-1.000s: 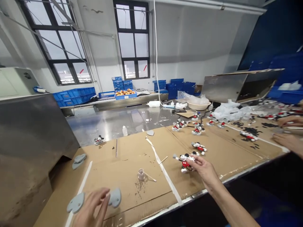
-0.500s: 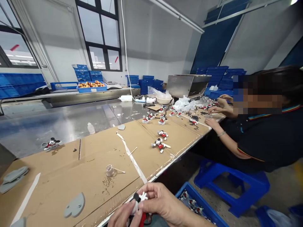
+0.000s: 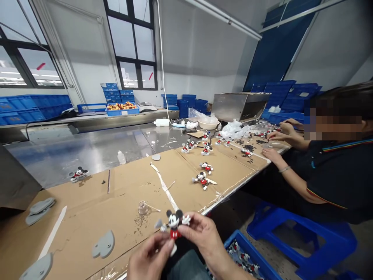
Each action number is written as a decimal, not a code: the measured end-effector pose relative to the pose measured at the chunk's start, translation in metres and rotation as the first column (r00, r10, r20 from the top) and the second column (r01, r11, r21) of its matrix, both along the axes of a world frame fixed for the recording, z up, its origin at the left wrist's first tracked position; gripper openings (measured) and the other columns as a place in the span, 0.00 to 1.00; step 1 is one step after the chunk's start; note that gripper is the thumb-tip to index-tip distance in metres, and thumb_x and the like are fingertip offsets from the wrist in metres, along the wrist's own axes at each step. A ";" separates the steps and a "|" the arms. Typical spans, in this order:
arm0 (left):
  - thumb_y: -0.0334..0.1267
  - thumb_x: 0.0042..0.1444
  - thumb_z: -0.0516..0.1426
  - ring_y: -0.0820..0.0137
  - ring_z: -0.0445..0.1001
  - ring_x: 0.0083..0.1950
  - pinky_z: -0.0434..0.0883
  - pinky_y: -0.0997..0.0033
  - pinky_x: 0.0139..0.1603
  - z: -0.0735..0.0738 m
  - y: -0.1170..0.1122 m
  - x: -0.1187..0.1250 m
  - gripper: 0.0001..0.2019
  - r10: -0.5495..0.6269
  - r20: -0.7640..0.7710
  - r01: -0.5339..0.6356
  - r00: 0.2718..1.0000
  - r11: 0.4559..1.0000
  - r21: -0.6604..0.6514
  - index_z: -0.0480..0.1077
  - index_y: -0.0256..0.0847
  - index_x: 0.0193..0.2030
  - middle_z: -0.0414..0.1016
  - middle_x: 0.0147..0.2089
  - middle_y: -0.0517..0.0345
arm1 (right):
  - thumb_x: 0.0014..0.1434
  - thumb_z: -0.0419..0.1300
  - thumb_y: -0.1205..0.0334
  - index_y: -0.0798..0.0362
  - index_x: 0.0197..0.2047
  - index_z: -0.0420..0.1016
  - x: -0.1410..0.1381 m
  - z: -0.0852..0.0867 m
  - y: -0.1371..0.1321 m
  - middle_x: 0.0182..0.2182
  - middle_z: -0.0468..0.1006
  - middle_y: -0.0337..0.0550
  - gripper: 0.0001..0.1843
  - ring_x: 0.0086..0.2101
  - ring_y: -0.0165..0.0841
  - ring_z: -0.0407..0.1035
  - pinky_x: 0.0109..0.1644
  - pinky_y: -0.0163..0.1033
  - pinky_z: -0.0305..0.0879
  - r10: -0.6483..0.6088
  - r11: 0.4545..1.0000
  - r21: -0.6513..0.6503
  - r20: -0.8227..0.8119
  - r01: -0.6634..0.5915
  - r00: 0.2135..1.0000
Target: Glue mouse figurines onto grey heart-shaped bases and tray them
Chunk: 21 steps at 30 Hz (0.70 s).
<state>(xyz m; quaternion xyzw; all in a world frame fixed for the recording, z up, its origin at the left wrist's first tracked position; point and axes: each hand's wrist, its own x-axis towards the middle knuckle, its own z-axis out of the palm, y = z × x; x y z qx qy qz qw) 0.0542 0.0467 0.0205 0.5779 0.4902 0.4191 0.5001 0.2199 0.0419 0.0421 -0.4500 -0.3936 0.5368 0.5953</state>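
Observation:
Just off the table's near edge, a Mickey Mouse figurine is held upright, its face toward me. My left hand pinches its lower body on the left side. My right hand grips it from the right, beside its raised white glove. A grey, funnel-like piece juts out at the figurine's left arm. Beyond my hands, a small clear cup with a cotton swab leaning in it stands on the cardboard. A grey heart-shaped plate lies to the left.
More figurines stand and lie across the cardboard. A small bottle stands at its far edge. Grey plates lie at left. A blue crate of figurines is below right, near a blue stool. A co-worker sits at right.
Both hands have raised the figurine from low at the table edge, and its face and body now show. The view has swung slightly left.

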 end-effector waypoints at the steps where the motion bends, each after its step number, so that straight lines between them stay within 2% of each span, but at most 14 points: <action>1: 0.52 0.51 0.61 0.62 0.79 0.39 0.75 0.69 0.39 0.013 0.017 0.010 0.14 -0.058 -0.079 0.063 0.995 0.996 0.067 0.77 0.42 0.34 0.82 0.36 0.56 | 0.44 0.72 0.52 0.55 0.34 0.76 0.008 0.002 0.010 0.31 0.78 0.42 0.18 0.36 0.35 0.72 0.44 0.37 0.68 -0.028 0.999 0.042 0.050 0.026 0.998; 3: 0.44 0.55 0.58 0.65 0.76 0.34 0.72 0.70 0.35 0.034 0.054 0.031 0.10 -0.054 -0.296 0.125 0.954 0.966 0.228 0.76 0.41 0.33 0.80 0.32 0.57 | 0.46 0.70 0.50 0.55 0.37 0.78 0.030 0.001 0.033 0.34 0.79 0.44 0.19 0.40 0.39 0.73 0.48 0.40 0.67 -0.052 0.991 0.131 0.162 0.030 0.985; 4: 0.39 0.56 0.57 0.66 0.76 0.35 0.71 0.70 0.37 0.041 0.072 0.042 0.07 -0.049 -0.410 0.173 0.911 0.946 0.273 0.76 0.41 0.34 0.80 0.32 0.59 | 0.46 0.69 0.50 0.55 0.38 0.78 0.043 -0.002 0.046 0.35 0.80 0.44 0.20 0.41 0.40 0.72 0.48 0.41 0.67 -0.084 0.985 0.167 0.232 0.045 0.969; 6: 0.33 0.54 0.58 0.64 0.76 0.40 0.69 0.68 0.43 0.046 0.102 0.065 0.06 -0.041 -0.477 0.205 0.878 0.933 0.297 0.77 0.42 0.35 0.81 0.36 0.58 | 0.47 0.66 0.48 0.55 0.36 0.79 0.067 -0.013 0.070 0.32 0.79 0.43 0.20 0.37 0.38 0.72 0.44 0.41 0.68 -0.162 0.974 0.212 0.403 0.080 0.901; 8: 0.32 0.52 0.59 0.62 0.76 0.43 0.67 0.67 0.44 0.041 0.123 0.084 0.07 -0.064 -0.526 0.255 0.848 0.920 0.298 0.78 0.42 0.36 0.81 0.37 0.56 | 0.47 0.65 0.50 0.56 0.34 0.79 0.086 -0.026 0.088 0.29 0.79 0.42 0.17 0.33 0.37 0.72 0.40 0.40 0.67 -0.194 0.971 0.213 0.466 0.103 0.863; 11: 0.30 0.51 0.59 0.62 0.76 0.44 0.67 0.69 0.42 0.026 0.137 0.099 0.08 -0.123 -0.578 0.335 0.806 0.901 0.276 0.78 0.42 0.37 0.81 0.37 0.55 | 0.47 0.65 0.57 0.54 0.32 0.80 0.104 -0.041 0.100 0.28 0.78 0.40 0.11 0.33 0.36 0.70 0.40 0.39 0.66 -0.225 0.968 0.221 0.540 0.122 0.811; 15: 0.31 0.52 0.58 0.65 0.76 0.40 0.67 0.71 0.39 0.012 0.142 0.099 0.09 -0.182 -0.626 0.402 0.758 0.886 0.229 0.78 0.42 0.38 0.81 0.36 0.58 | 0.48 0.64 0.63 0.53 0.32 0.82 0.113 -0.047 0.099 0.31 0.79 0.42 0.07 0.37 0.38 0.70 0.45 0.40 0.64 -0.230 0.967 0.235 0.635 0.099 0.738; 18: 0.33 0.53 0.59 0.66 0.75 0.39 0.68 0.67 0.41 0.008 0.146 0.096 0.06 -0.190 -0.682 0.431 0.706 0.879 0.202 0.78 0.39 0.36 0.79 0.33 0.57 | 0.49 0.64 0.62 0.52 0.33 0.82 0.116 -0.046 0.098 0.34 0.81 0.42 0.07 0.38 0.37 0.71 0.45 0.39 0.64 -0.203 0.972 0.227 0.677 0.062 0.708; 21: 0.36 0.55 0.60 0.66 0.74 0.42 0.68 0.61 0.47 0.006 0.150 0.095 0.06 -0.173 -0.728 0.442 0.664 0.876 0.195 0.76 0.37 0.36 0.77 0.37 0.56 | 0.51 0.64 0.62 0.53 0.35 0.82 0.119 -0.045 0.098 0.32 0.81 0.42 0.07 0.36 0.37 0.72 0.42 0.38 0.64 -0.196 0.975 0.214 0.712 0.058 0.674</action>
